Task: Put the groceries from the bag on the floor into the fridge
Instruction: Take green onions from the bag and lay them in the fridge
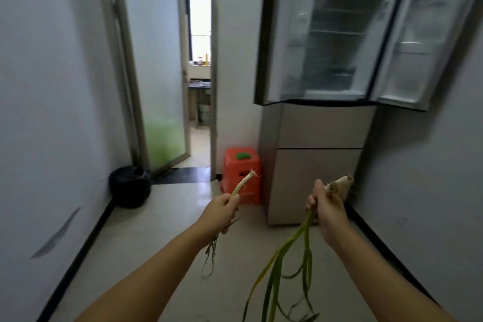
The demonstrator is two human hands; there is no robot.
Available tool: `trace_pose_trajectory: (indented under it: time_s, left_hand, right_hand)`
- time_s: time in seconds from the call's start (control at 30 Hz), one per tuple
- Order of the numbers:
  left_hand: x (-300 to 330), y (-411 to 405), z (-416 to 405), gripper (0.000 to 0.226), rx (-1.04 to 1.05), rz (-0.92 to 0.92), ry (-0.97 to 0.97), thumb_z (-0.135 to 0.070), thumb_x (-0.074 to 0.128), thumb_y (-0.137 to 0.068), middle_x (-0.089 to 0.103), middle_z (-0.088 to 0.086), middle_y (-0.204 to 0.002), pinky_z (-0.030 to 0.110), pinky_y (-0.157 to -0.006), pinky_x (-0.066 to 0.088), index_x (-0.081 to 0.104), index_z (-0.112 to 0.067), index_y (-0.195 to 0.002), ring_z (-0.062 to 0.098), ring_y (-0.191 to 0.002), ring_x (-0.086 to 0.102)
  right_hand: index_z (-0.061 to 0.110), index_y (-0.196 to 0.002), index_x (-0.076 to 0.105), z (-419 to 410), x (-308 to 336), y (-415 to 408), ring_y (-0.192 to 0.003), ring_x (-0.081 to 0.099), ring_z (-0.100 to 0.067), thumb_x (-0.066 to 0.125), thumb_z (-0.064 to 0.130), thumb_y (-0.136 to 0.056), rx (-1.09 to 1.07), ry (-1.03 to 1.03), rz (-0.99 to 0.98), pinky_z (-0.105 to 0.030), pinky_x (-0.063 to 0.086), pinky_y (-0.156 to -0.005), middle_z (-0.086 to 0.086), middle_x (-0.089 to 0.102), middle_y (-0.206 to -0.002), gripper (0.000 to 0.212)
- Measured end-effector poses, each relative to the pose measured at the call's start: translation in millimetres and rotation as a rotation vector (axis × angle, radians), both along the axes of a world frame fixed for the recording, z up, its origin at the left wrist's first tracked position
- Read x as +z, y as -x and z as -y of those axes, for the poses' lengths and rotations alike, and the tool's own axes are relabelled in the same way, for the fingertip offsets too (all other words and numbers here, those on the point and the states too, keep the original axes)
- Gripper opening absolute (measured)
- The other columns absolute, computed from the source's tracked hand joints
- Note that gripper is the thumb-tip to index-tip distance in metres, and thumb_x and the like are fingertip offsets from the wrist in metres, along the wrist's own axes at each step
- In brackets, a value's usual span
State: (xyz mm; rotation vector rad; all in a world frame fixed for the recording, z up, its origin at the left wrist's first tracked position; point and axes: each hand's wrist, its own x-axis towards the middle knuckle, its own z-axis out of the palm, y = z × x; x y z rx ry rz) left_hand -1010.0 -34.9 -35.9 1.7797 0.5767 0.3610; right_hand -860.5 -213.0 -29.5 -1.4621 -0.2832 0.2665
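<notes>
Scallions fill both hands at lower centre of the frame: the left hand [222, 210] wraps a closed grip around a single thin stalk [244, 181], the right hand [328, 206] clenches a thicker bunch [339, 185], roots up and leaves trailing, seemingly carried toward the fridge [334, 42]. It stands at upper right with both doors open beside an orange stool [241, 165]. No bag is visible.

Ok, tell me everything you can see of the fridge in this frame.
The fridge stands upright against the right wall beyond both hands, beige-grey. Both upper doors are swung open, showing a white interior with clear shelves and door racks that look largely empty, though blur hides detail. Two lower drawer fronts are shut. An orange stool stands beside its left side.
</notes>
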Motion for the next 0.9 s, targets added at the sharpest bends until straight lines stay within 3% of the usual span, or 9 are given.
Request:
trace_pose_trajectory:
  time_s: [0.2, 0.33, 0.5, 0.9]
  left_hand:
    - [28.7, -151.2, 77.7, 0.033, -0.132, 0.025, -0.096, -0.031, 0.041, -0.099, 0.047, -0.002, -0.062, 0.025, -0.050, 0.036, 0.051, -0.016, -0.072, 0.012, -0.053, 0.043]
    - [38.3, -228.0, 86.9, 0.033, -0.165, 0.037, -0.125, -0.031, 0.041, -0.100, 0.045, 0.000, -0.060, 0.024, -0.048, 0.033, 0.053, -0.014, -0.073, 0.012, -0.049, 0.040]
    - [42.3, -330.3, 80.8, 0.033, -0.210, 0.089, -0.137, -0.031, 0.042, -0.100, 0.039, -0.001, -0.055, 0.020, -0.038, 0.030, 0.048, -0.014, -0.072, 0.010, -0.040, 0.035]
    - [112.5, -623.2, 3.4, 0.035, -0.332, 0.197, -0.261, -0.031, 0.041, -0.100, 0.042, -0.002, -0.057, 0.022, -0.043, 0.033, 0.048, -0.016, -0.069, 0.011, -0.045, 0.038]
  right_hand:
    - [0.019, -0.068, 0.039, 94.5, 25.6, -124.3, -0.053, 0.041, -0.014, 0.043, 0.040, -0.098, -0.148, -0.079, -0.041, -0.028, 0.036, -0.058, 0.007, 0.042, -0.049, 0.038]
    - [0.018, -0.066, 0.038, 115.8, 43.4, -186.1, -0.050, 0.039, -0.013, 0.044, 0.037, -0.099, -0.185, -0.130, -0.011, -0.028, 0.037, -0.059, 0.008, 0.040, -0.046, 0.038]
    - [0.018, -0.063, 0.039, 113.1, 66.9, -274.7, -0.049, 0.039, -0.012, 0.045, 0.036, -0.099, -0.215, -0.100, 0.110, -0.027, 0.037, -0.059, 0.008, 0.040, -0.046, 0.040]
    - [0.018, -0.064, 0.037, 62.2, 149.9, -527.5, -0.045, 0.036, -0.008, 0.044, 0.030, -0.100, -0.291, -0.147, 0.343, -0.026, 0.033, -0.055, 0.009, 0.036, -0.046, 0.038]
